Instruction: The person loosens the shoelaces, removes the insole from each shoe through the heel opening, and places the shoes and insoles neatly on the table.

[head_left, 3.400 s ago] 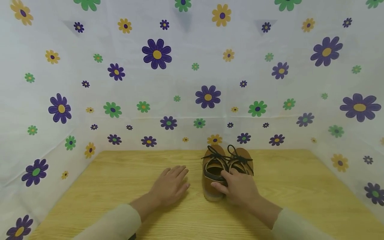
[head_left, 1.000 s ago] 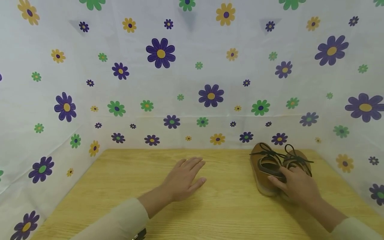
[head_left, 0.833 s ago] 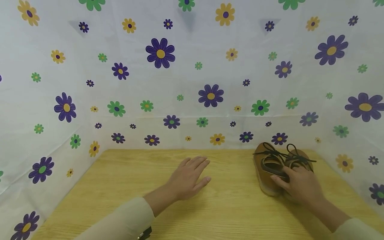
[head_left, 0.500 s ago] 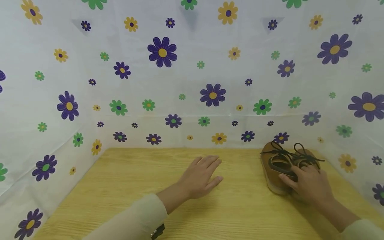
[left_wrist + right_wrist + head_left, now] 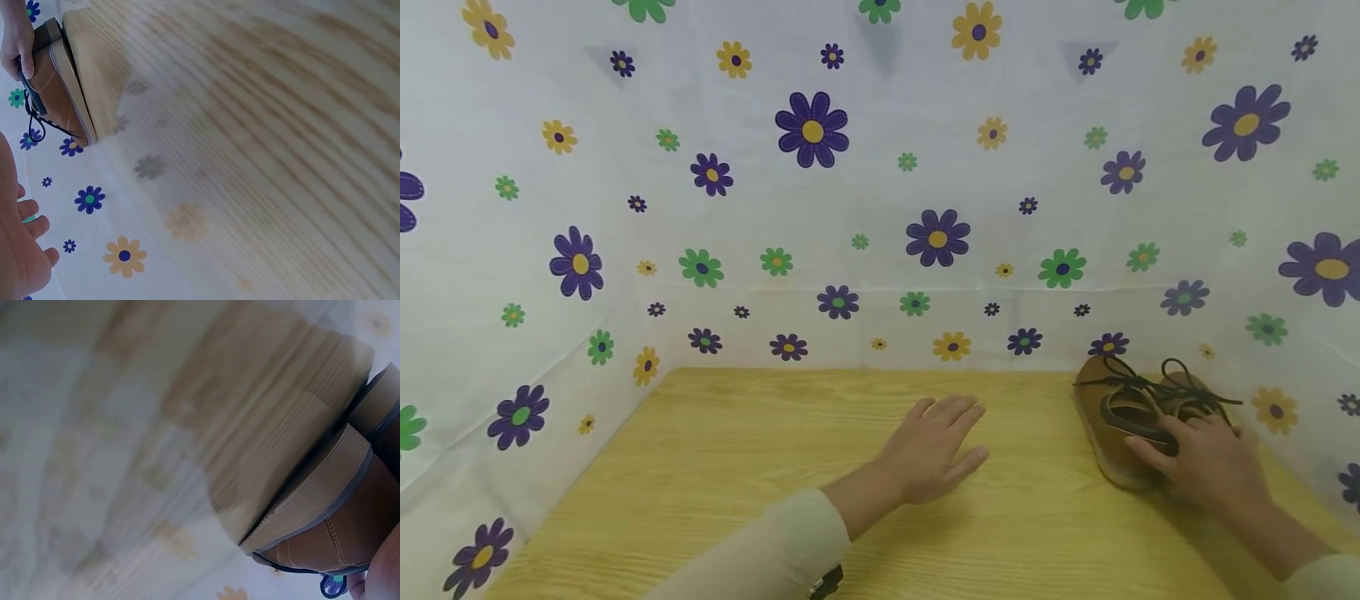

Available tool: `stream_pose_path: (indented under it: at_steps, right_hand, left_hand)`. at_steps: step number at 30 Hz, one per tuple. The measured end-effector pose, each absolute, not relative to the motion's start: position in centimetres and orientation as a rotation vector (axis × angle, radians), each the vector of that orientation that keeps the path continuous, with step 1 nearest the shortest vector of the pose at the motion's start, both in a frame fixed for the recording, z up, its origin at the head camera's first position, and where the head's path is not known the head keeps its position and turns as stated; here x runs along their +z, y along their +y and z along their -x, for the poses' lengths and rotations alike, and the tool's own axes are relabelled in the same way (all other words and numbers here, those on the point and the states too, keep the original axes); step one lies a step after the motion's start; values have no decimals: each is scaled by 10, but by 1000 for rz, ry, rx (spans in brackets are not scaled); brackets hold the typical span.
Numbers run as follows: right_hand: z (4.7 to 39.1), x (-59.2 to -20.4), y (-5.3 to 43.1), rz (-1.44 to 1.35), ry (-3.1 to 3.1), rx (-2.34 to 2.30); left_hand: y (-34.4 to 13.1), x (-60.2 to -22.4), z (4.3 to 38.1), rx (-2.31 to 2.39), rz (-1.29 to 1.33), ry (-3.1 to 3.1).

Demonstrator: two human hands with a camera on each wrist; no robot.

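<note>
A pair of brown lace-up shoes with dark laces is at the right side of the table, toes toward the back. My right hand (image 5: 1217,467) grips both together: the thumb lies at the collar of the left shoe (image 5: 1123,454), and the fingers reach over the right shoe (image 5: 1187,387), partly hiding it. In the right wrist view the ribbed sole of a shoe (image 5: 325,531) is at or just above the table; I cannot tell which. My left hand (image 5: 928,450) hovers palm down over the table, fingers straight, apart from the shoes, holding nothing.
The pale wooden table (image 5: 722,475) has a glossy top that mirrors the flowers. White cloth (image 5: 880,200) printed with purple, green and yellow flowers walls in the back and both sides. A dark wrist strap (image 5: 826,582) shows below the left sleeve.
The pair of shoes has travelled from the middle of the table to its right side in my right hand's grip. My left hand has drifted to the right too, staying open.
</note>
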State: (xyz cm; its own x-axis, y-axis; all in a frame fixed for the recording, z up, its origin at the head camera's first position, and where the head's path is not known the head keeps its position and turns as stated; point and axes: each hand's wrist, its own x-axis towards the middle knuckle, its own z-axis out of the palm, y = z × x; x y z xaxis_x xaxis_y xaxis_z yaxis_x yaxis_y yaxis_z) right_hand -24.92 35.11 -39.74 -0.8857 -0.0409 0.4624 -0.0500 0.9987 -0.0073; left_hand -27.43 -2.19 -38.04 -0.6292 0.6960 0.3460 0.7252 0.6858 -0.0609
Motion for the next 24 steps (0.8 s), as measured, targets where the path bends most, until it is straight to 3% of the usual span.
stream_pose_path:
  at_steps: [24]
  right_hand:
    - [251, -398, 380, 63, -2682, -64]
  left_hand:
    - [4, -387, 271, -78, 1140, -2563]
